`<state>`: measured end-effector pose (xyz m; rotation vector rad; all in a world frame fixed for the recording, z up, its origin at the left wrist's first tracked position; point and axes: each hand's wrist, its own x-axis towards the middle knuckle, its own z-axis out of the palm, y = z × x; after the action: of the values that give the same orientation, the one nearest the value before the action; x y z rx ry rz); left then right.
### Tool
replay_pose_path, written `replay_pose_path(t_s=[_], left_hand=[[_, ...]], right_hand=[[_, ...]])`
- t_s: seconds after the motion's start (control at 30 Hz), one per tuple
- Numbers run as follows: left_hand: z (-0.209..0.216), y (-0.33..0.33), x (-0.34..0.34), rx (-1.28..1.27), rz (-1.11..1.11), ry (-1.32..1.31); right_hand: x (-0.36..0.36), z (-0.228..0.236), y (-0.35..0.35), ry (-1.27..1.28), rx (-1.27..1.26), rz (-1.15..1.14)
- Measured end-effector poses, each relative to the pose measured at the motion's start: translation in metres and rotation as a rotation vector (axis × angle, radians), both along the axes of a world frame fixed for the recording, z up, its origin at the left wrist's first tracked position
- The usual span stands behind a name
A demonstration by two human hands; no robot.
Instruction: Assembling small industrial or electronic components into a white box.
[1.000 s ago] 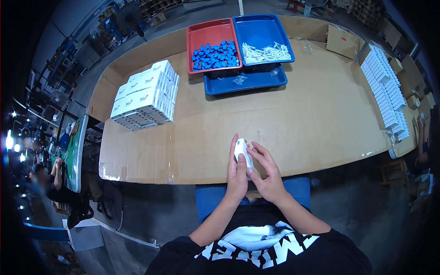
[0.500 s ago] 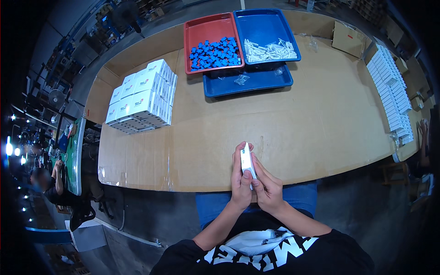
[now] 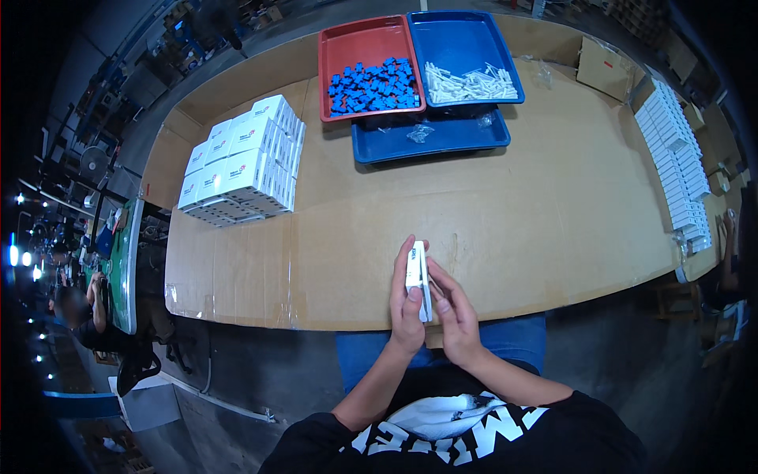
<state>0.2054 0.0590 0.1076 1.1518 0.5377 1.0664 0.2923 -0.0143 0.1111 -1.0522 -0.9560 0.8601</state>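
Note:
A small, slim white box (image 3: 414,271) stands on edge between my hands, above the table's near edge. My left hand (image 3: 405,312) is closed round it, with the thumb on the near part and fingers along the left side. My right hand (image 3: 458,316) is beside the box's right side with fingers stretched forward, the fingertips close to it. The right thumb is off the box. Whether the right fingertips touch it is hard to see.
A block of stacked white boxes (image 3: 237,162) stands left on the cardboard-covered table (image 3: 371,213). At the back, a red tray (image 3: 363,39) holds blue pieces and a blue tray (image 3: 458,35) white sticks, above a lower blue tray (image 3: 430,146). Rows of white boxes (image 3: 671,150) line the right.
My right hand has eased away from the box, its thumb now apart from it. The box and my left hand have shifted slightly left and turned a little.

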Motion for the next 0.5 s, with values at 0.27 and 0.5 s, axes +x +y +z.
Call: replay_pose_path(t_s=[0.27, 0.5], left_hand=[[-0.009, 0.013, -0.004, 0.401, 0.010, 0.305], [-0.008, 0.001, -0.001, 0.374, 0.207, 0.433]], right_hand=[[0.019, 0.016, 0.011, 0.505, -0.365, 0.113], [0.008, 0.015, 0.012, 0.487, -0.423, 0.136]])
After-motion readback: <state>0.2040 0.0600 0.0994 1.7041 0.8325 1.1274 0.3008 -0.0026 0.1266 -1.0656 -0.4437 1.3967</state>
